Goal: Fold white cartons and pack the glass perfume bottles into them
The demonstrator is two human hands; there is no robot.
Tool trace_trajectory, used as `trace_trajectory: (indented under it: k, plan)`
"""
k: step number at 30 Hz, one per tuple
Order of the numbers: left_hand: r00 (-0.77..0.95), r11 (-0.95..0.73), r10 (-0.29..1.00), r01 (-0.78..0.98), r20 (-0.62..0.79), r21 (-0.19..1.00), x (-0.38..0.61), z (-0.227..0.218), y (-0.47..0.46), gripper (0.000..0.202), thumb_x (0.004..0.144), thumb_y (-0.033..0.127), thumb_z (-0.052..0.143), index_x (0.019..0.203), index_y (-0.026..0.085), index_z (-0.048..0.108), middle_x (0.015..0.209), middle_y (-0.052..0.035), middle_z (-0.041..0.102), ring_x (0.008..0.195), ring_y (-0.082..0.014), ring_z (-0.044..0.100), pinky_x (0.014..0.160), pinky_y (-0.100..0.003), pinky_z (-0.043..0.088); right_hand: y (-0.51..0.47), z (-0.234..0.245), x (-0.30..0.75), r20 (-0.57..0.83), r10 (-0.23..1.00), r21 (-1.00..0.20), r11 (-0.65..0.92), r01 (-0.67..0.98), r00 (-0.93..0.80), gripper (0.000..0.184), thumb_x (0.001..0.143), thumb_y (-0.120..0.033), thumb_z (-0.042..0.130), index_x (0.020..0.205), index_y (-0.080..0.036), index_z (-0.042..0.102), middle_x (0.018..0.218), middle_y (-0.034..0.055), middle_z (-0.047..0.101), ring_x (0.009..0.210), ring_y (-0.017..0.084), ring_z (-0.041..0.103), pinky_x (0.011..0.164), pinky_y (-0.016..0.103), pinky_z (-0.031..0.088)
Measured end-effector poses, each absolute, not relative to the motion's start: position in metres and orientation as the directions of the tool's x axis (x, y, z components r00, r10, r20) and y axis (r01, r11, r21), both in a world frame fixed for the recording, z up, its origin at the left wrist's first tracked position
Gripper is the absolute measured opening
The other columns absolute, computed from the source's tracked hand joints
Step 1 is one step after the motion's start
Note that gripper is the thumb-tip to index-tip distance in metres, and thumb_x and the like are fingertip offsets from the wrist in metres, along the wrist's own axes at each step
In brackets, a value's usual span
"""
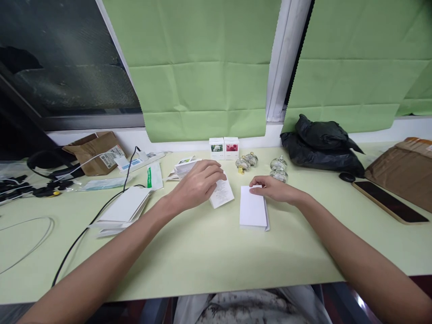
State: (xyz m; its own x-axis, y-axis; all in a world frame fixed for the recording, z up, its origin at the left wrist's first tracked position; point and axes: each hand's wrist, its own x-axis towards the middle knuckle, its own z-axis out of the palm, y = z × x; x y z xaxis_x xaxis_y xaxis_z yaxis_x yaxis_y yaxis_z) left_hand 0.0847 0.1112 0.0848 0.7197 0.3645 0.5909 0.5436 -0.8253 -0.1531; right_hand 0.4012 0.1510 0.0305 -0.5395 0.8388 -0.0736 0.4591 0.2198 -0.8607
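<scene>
My left hand [199, 184] rests palm down on the pale green table [202, 252], fingers curled over the top of a small printed leaflet [222, 195]. My right hand [275, 189] lies flat on the far end of a white folded card stack [253, 211], fingers together and pressing on it. Behind the hands stand two small white boxes [224, 148] with flower pictures. Several small glass bottles [248, 161] sit just beyond my right hand. A pile of small cards [184, 167] lies behind my left hand.
A stack of flat white sheets [124, 207] and a black cable [101, 211] lie at left, near a torn brown parcel [96, 153] and headphones [50, 162]. At right are black plastic bags [320, 144], a phone [389, 201] and a brown parcel [405, 171].
</scene>
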Motion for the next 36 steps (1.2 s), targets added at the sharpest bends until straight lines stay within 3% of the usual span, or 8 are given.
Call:
trace_trajectory:
  k: [5,9,16,21,24,27,30,36]
  plan:
    - [0.630,-0.766,0.452,0.637,0.631,-0.087,0.085,0.072,0.098,0.031,0.098,0.007,0.050,0.122,0.022,0.062,0.124,-0.0116,0.070,0.117,-0.0278,0.062,0.101,-0.048,0.049,0.144,0.043,0.403,-0.076,0.849,-0.896,0.172,0.409,-0.523,0.035,0.091,-0.055,0.069,0.102,-0.021,0.068,0.098,0.0037,0.070,0.091,0.023,0.062,0.075,0.031,0.043]
    - [0.455,-0.575,0.599,0.817,0.659,-0.041,0.090,0.053,0.079,0.024,0.104,0.025,0.052,0.127,0.020,0.058,0.124,-0.0157,0.065,0.111,-0.0318,0.063,0.094,-0.047,0.050,0.140,0.049,0.404,-0.073,0.852,-0.885,0.184,0.428,-0.518,0.038,0.091,-0.058,0.067,0.100,-0.021,0.066,0.097,0.0037,0.069,0.090,0.023,0.062,0.072,0.030,0.044]
    - [0.261,-0.286,0.904,0.958,0.337,0.024,0.100,0.023,0.054,0.056,0.105,0.064,0.045,0.128,0.015,0.060,0.125,-0.0192,0.063,0.111,-0.0367,0.064,0.084,-0.046,0.054,0.142,0.048,0.407,-0.071,0.849,-0.807,0.260,0.531,-0.524,0.033,0.095,-0.053,0.061,0.102,-0.021,0.066,0.099,0.0038,0.067,0.087,0.021,0.059,0.070,0.030,0.041]
    - [0.187,-0.248,0.920,0.959,0.344,0.141,0.085,0.041,0.070,0.059,0.105,0.067,0.035,0.134,0.020,0.055,0.131,-0.0174,0.063,0.118,-0.0367,0.064,0.085,-0.045,0.055,0.146,0.034,0.405,-0.063,0.839,-0.717,0.339,0.609,-0.541,0.032,0.098,-0.052,0.060,0.109,-0.023,0.067,0.110,0.0057,0.070,0.094,0.024,0.063,0.077,0.033,0.045]
    - [-0.073,-0.001,0.908,0.985,0.412,0.175,0.059,0.064,0.097,0.067,0.104,0.072,0.030,0.134,0.016,0.051,0.131,-0.0239,0.063,0.112,-0.0419,0.068,0.077,-0.045,0.053,0.144,0.028,0.397,-0.032,0.868,-0.689,0.340,0.640,-0.495,0.036,0.098,-0.055,0.059,0.114,-0.024,0.065,0.116,0.0075,0.071,0.099,0.026,0.065,0.079,0.034,0.047]
    - [-0.269,0.223,0.938,0.951,0.220,0.213,0.036,0.075,0.124,0.083,0.097,0.081,0.030,0.138,0.011,0.044,0.108,-0.0258,0.072,0.100,-0.0478,0.071,0.078,-0.049,0.052,0.139,0.029,0.379,0.078,0.900,-0.618,0.382,0.687,-0.430,0.039,0.098,-0.056,0.060,0.119,-0.023,0.063,0.123,0.0102,0.069,0.109,0.029,0.063,0.086,0.038,0.047]
    - [-0.300,0.264,0.946,0.931,0.118,0.251,0.028,0.070,0.143,0.092,0.093,0.086,0.031,0.142,0.009,0.038,0.101,-0.0261,0.073,0.095,-0.0482,0.072,0.077,-0.049,0.051,0.134,0.038,0.357,0.168,0.879,-0.545,0.460,0.701,-0.447,0.042,0.099,-0.058,0.059,0.123,-0.024,0.061,0.125,0.0107,0.069,0.117,0.031,0.060,0.091,0.041,0.046]
    - [-0.295,0.248,0.942,0.932,0.158,0.263,0.034,0.047,0.151,0.090,0.090,0.076,0.054,0.146,0.011,0.029,0.109,-0.0279,0.074,0.105,-0.0492,0.073,0.081,-0.048,0.051,0.145,0.057,0.312,0.129,0.821,-0.549,0.526,0.649,-0.556,0.045,0.099,-0.061,0.060,0.121,-0.022,0.062,0.120,0.0119,0.074,0.114,0.031,0.065,0.090,0.039,0.047]
